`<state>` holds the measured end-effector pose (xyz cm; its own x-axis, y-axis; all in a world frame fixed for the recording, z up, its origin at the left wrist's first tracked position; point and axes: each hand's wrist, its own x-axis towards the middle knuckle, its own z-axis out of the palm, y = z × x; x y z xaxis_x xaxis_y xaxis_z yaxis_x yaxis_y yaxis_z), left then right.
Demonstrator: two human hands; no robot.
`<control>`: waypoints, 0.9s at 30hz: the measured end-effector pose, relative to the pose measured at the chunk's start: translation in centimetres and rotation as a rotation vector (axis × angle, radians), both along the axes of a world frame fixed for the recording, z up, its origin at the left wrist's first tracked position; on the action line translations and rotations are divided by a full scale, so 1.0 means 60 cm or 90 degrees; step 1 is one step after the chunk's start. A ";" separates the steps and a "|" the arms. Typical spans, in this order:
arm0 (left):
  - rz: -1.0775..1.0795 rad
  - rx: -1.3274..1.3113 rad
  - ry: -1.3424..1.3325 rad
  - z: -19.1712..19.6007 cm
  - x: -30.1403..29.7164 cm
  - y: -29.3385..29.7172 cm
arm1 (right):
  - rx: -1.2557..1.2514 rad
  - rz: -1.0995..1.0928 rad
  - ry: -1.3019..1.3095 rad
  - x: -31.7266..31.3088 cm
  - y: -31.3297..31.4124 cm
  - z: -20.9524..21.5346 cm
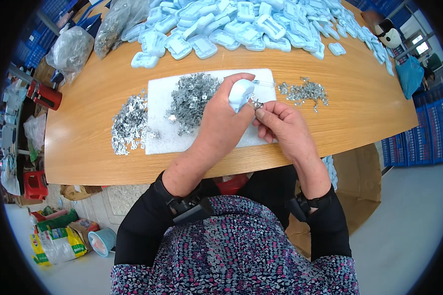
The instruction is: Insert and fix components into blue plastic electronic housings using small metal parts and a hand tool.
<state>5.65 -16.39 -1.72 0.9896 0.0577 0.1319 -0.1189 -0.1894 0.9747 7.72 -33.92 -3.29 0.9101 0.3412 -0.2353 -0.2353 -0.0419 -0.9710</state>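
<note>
My left hand [222, 118] is closed around a light blue plastic housing [241, 94], tilted up above the white foam sheet [157, 93]. Close beside it, my right hand [284, 127] pinches a small silvery metal clip [257, 104] against the housing's lower edge. How far the clip sits in the housing cannot be made out. On the foam, left of my hands, lies a heap of small metal clips [194, 96]. Flat metal pieces [129, 125] are spread at the foam's left edge, and another scatter of small metal parts [305, 92] lies to the right.
A large pile of light blue housings [221, 29] covers the far side of the wooden table [93, 157]. Plastic bags [74, 51] stand at the far left, near a red cylinder [44, 95]. An open cardboard box [357, 187] is below the table's right front edge.
</note>
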 end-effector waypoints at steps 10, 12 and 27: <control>0.014 -0.036 -0.001 -0.019 -0.002 -0.009 | 0.142 -0.092 0.106 -0.012 0.018 0.009; 0.015 -0.058 0.011 -0.018 -0.002 -0.010 | 0.149 -0.087 0.105 -0.011 0.013 0.003; -0.009 -0.017 0.055 -0.016 -0.003 -0.011 | 0.177 -0.062 0.138 -0.004 0.004 -0.009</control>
